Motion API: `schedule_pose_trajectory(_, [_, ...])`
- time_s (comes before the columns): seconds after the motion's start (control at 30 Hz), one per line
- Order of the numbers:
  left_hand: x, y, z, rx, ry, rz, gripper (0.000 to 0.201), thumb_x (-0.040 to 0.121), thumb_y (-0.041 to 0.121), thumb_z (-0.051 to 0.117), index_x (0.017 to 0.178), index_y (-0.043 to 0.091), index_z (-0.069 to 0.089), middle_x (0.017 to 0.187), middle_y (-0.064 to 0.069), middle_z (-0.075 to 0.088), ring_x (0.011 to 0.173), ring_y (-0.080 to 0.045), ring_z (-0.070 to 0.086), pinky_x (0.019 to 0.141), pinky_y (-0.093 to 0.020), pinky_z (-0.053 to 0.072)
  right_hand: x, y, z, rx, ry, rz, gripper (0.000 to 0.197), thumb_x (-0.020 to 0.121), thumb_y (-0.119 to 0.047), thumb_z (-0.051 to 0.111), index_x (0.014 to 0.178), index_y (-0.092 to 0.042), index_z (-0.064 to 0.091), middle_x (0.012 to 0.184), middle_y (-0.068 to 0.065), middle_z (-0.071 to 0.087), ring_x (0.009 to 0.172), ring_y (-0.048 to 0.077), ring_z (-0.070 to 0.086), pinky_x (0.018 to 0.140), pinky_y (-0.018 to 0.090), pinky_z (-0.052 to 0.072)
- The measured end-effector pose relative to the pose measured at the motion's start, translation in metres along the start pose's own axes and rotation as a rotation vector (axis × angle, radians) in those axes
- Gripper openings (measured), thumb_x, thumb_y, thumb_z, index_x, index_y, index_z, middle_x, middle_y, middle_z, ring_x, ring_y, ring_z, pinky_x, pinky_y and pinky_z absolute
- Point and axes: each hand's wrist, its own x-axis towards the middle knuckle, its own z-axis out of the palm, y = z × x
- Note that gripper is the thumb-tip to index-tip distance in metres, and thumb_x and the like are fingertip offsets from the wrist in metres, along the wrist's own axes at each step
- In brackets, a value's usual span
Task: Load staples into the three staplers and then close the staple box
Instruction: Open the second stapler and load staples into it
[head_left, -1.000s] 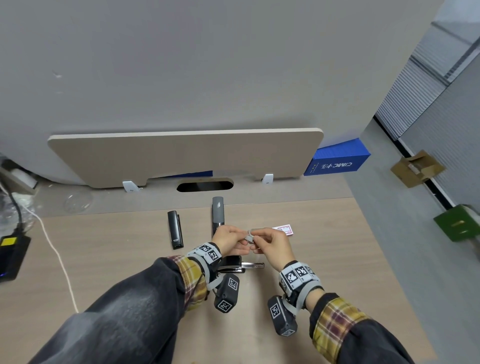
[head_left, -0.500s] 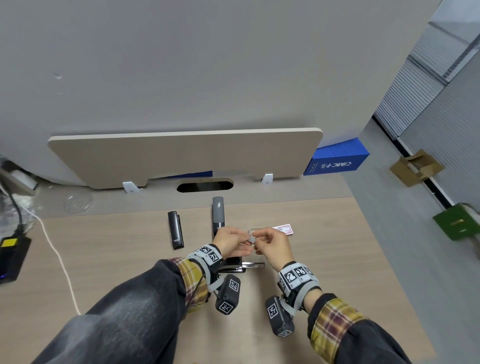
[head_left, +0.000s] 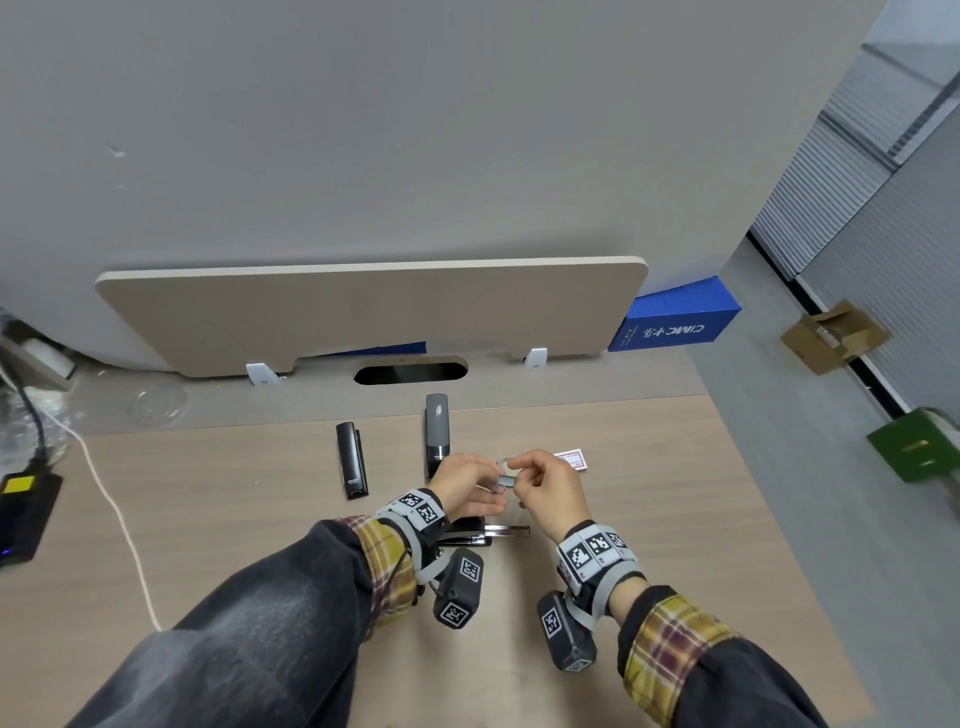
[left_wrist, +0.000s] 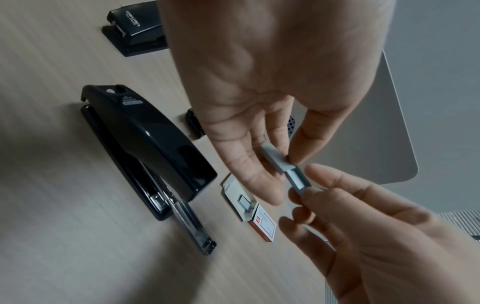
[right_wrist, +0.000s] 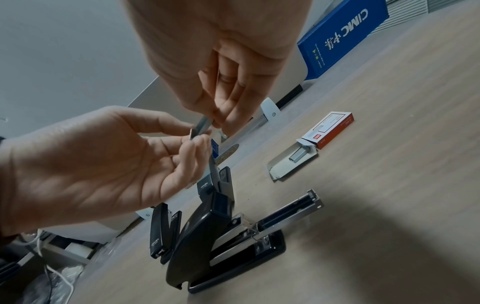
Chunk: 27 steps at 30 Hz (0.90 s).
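Observation:
My left hand (head_left: 494, 488) and right hand (head_left: 514, 479) meet above the desk, each pinching one end of a grey staple strip (left_wrist: 275, 158). The strip shows as two offset pieces, and the right fingers hold the nearer piece (left_wrist: 298, 182). Below the hands lies the large black stapler (left_wrist: 145, 139) with its magazine (left_wrist: 193, 224) slid out in front. A small black stapler (head_left: 352, 460) and a grey stapler (head_left: 437, 431) lie farther back. The red-and-white staple box (right_wrist: 330, 129) sits open to the right, its tray (right_wrist: 279, 170) pulled out with staples (right_wrist: 298, 155) in it.
A beige divider panel (head_left: 363, 312) stands along the desk's back edge, with a cable slot (head_left: 410, 373) before it. At far left are a black device (head_left: 23, 514) and a white cable (head_left: 119, 519). A blue box (head_left: 675, 322) stands at the back right. The desk's right edge drops to the floor.
Both hands stay together on the staple strip above the large stapler; no clear movement shows.

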Motion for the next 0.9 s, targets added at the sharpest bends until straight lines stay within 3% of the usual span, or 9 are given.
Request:
schedule_pose_trajectory(0.07, [0.0,0.001,0.001,0.004,0.014,-0.013,0.015,0.085,-0.004,0.048,0.091,0.0,0.061,0.076,-0.018,0.058,0.065,-0.03,0.065,0.065,-0.037,0.06,0.001,-0.001,-0.001,-0.002,0.002,-0.004,0.034,0.08,-0.001,0.052,0.077,-0.033,0.065,0.067,-0.013,0.06,0.064,0.017,0.061,0.072,0.04,0.056])
schedule_pose_trajectory(0.17, [0.002,0.001,0.002,-0.012,0.051,-0.044,0.009,0.086,0.009,0.052,0.086,0.001,0.057,0.072,-0.016,0.056,0.061,-0.029,0.06,0.059,-0.034,0.054,0.0,-0.002,-0.004,0.003,-0.01,-0.009,0.031,0.078,0.0,0.053,0.081,-0.027,0.069,0.066,-0.014,0.06,0.064,0.015,0.06,0.072,0.039,0.056])
schedule_pose_trajectory(0.27, [0.003,0.0,0.003,0.01,0.053,-0.055,0.022,0.09,0.023,0.058,0.079,0.005,0.054,0.063,-0.013,0.055,0.052,-0.024,0.053,0.052,-0.028,0.047,-0.001,-0.001,-0.005,0.008,-0.008,-0.015,0.03,0.078,0.0,0.054,0.082,-0.025,0.069,0.066,-0.015,0.059,0.064,0.01,0.058,0.072,0.035,0.056])
schedule_pose_trajectory(0.47, [0.002,0.0,0.004,0.04,0.026,-0.048,0.013,0.087,0.006,0.061,0.078,0.004,0.051,0.06,-0.013,0.055,0.043,-0.019,0.05,0.044,-0.022,0.042,-0.004,0.002,-0.005,0.004,-0.026,-0.041,0.029,0.078,0.004,0.053,0.083,-0.019,0.07,0.071,-0.017,0.06,0.066,0.001,0.056,0.071,0.021,0.049])
schedule_pose_trajectory(0.6, [-0.001,-0.001,0.004,0.095,0.004,-0.044,0.008,0.083,0.001,0.065,0.088,-0.001,0.059,0.065,-0.014,0.06,0.051,-0.02,0.057,0.052,-0.027,0.052,-0.005,0.004,-0.008,0.099,-0.106,0.027,0.024,0.076,0.0,0.06,0.079,-0.022,0.068,0.077,-0.004,0.067,0.07,0.011,0.062,0.072,0.033,0.058])
schedule_pose_trajectory(0.67, [-0.001,-0.002,0.004,0.142,0.005,-0.025,0.008,0.081,-0.003,0.065,0.089,-0.002,0.063,0.068,-0.014,0.063,0.056,-0.021,0.061,0.06,-0.031,0.058,-0.005,0.005,-0.01,0.026,-0.149,-0.003,0.016,0.076,-0.005,0.066,0.081,-0.021,0.069,0.077,-0.004,0.069,0.07,0.009,0.063,0.072,0.027,0.055])
schedule_pose_trajectory(0.73, [-0.002,-0.003,0.005,0.174,0.018,-0.005,0.009,0.081,-0.007,0.063,0.088,-0.002,0.064,0.07,-0.014,0.064,0.058,-0.021,0.063,0.06,-0.03,0.06,-0.005,0.007,-0.011,-0.07,-0.214,-0.044,0.016,0.077,-0.007,0.067,0.084,-0.02,0.071,0.076,-0.005,0.07,0.071,0.008,0.064,0.072,0.022,0.053])
schedule_pose_trajectory(0.9, [-0.001,-0.004,0.007,0.169,0.062,0.026,0.006,0.08,-0.01,0.063,0.082,-0.004,0.064,0.072,-0.018,0.064,0.061,-0.023,0.066,0.057,-0.028,0.06,-0.004,0.012,-0.014,-0.225,-0.246,-0.088,0.014,0.076,-0.022,0.073,0.089,-0.018,0.072,0.078,-0.002,0.069,0.074,0.012,0.063,0.072,0.024,0.052])
